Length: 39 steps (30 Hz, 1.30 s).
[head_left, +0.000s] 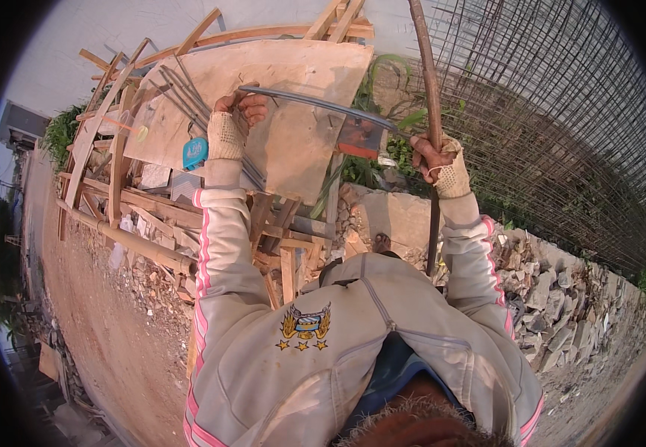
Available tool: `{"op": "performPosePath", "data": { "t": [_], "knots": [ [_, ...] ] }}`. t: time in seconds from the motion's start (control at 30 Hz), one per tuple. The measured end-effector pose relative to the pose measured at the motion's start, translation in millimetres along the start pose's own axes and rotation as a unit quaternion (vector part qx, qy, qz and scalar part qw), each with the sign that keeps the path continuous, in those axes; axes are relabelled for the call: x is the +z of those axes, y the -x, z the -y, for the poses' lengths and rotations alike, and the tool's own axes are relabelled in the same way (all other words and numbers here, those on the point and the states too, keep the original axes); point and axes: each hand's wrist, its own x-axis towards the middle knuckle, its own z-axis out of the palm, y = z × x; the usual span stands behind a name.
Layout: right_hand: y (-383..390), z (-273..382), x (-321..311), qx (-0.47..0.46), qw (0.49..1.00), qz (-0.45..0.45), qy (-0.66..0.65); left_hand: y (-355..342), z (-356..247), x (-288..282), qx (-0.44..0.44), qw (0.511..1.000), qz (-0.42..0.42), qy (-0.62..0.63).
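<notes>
- Rebar (pixel 315 102), thin, grey and slightly bowed, is lying across the upper middle of the frame, its long axis running from the left hand (pixel 232 123) down and rightward toward the right hand (pixel 438 158).
- The left hand, in a tan knit glove, is closing its fingers around the bar's left end above the plywood board (pixel 300 89); it is the hand actually holding the bar.
- The right hand, also gloved, is gripping a thick, rusty brown bending lever (pixel 431 112) that is standing nearly upright at the upper right; its fingers are wrapped fully round it.
- The bar's right end is meeting an orange-red block (pixel 358 136) just left of the lever; whether it is seated in the lever's notch I cannot tell.
- More steel rods (pixel 181 93) are lying loose on the board by a teal tape measure (pixel 194 153).
- Rough timber scraps (pixel 144 208) are propping the board up at left; a welded wire mesh (pixel 554 112) is filling the upper right, above a rubble stone wall (pixel 554 298).
</notes>
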Motion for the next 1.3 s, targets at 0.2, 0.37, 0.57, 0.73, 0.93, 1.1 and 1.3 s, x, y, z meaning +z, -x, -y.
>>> {"op": "performPosePath", "data": {
  "t": [0.2, 0.37, 0.57, 0.73, 0.93, 1.1, 1.3],
  "knots": [
    [-34, -44, -6, -0.006, 1.000, -0.006, 0.029, 32, 57, -7, 0.037, 0.947, -0.126, -0.292],
    [-37, -67, -17, 0.000, 1.000, 0.009, -0.002, 38, 82, 3, 0.053, 0.867, -0.165, -0.467],
    [-43, -67, -30, 0.026, 0.999, 0.030, 0.004, 35, 93, 17, 0.119, 0.771, -0.197, -0.594],
    [-49, -69, -17, 0.035, 0.997, 0.065, -0.002, 10, 89, 10, 0.095, 0.628, -0.205, -0.745],
    [-65, -66, 13, 0.000, 0.994, 0.101, -0.030, -19, 75, 2, 0.031, 0.493, -0.231, -0.838],
    [-76, -68, 11, 0.010, 0.991, 0.128, 0.023, -18, 69, 2, -0.002, 0.516, -0.195, -0.834],
    [-80, -74, 13, -0.015, 0.982, 0.169, -0.087, -8, 70, 1, -0.018, 0.528, -0.201, -0.825]
  ]
}}
